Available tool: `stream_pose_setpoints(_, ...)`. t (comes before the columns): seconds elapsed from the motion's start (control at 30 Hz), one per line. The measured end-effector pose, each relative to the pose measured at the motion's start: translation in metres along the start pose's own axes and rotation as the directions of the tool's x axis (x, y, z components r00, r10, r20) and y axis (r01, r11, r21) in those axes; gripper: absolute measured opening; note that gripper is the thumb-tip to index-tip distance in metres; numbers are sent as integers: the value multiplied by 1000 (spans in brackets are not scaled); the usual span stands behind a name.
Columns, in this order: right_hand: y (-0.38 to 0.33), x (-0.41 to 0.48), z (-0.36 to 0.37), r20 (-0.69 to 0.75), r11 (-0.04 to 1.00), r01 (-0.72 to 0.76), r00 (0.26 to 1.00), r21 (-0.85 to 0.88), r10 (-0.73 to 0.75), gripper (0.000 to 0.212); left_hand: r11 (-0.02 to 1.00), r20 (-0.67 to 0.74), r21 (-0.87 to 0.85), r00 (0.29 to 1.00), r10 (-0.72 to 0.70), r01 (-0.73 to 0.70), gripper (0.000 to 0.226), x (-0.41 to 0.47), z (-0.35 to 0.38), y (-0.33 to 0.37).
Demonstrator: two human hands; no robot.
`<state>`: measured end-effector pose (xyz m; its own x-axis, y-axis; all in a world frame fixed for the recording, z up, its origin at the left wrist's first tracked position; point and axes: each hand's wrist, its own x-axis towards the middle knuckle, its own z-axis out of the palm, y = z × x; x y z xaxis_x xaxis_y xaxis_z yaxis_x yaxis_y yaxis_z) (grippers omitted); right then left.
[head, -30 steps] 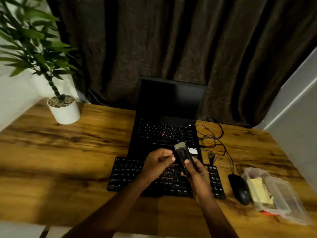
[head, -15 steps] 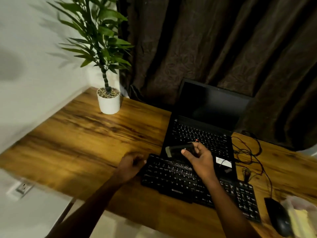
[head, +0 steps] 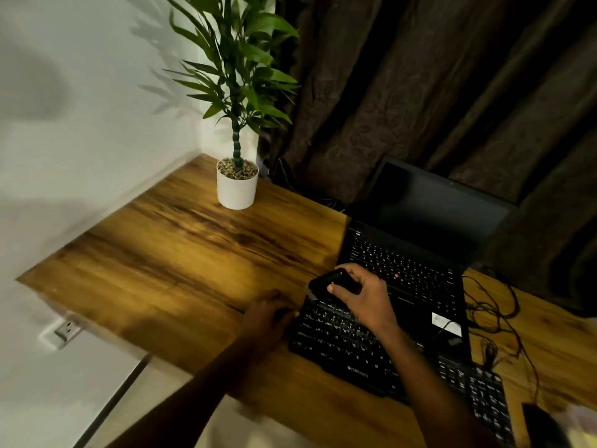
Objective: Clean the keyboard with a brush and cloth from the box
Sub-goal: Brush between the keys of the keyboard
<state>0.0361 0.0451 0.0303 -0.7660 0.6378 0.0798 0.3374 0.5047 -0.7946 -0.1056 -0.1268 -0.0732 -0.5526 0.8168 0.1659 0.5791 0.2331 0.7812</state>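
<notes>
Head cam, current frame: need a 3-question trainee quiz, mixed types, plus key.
1. True or false: the brush lies untouched on the desk.
2. Which part of the keyboard is the brush over? A) far left corner B) number pad C) space bar
3. Fill in: the left hand sits at the keyboard's ___ edge.
Key: 1 false, the right hand grips it. 2 A. 3 left.
</notes>
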Motion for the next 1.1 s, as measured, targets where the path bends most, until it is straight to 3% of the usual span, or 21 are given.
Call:
stream_pose_setpoints(0.2,-3,3,-11,61,996,-23,998,-88,28,43,1000,-8,26,1000,15,-15,28,-2,2,0)
stream_pose_setpoints(0.33,-12,5,1,60,999,-14,998,-31,16,37,999,-25,40,999,24,-23,22,-4,3,1)
stream_pose_setpoints(0.67,-13,5,-14,129,989,-26,991,-144,45,42,999,-16,32,1000,19,-19,34,-3,8,-6)
stream_pose_setpoints(0.87,-22,13,2,103,996,-11,994,-85,20,32,995,-29,16,995,96,-96,33,-4,7,-5)
stream_pose_setpoints(1.1,-8,3,-15,95,987,-57,993,-149,71,37,994,4,52,995,97,-97,41,-5,8,-9)
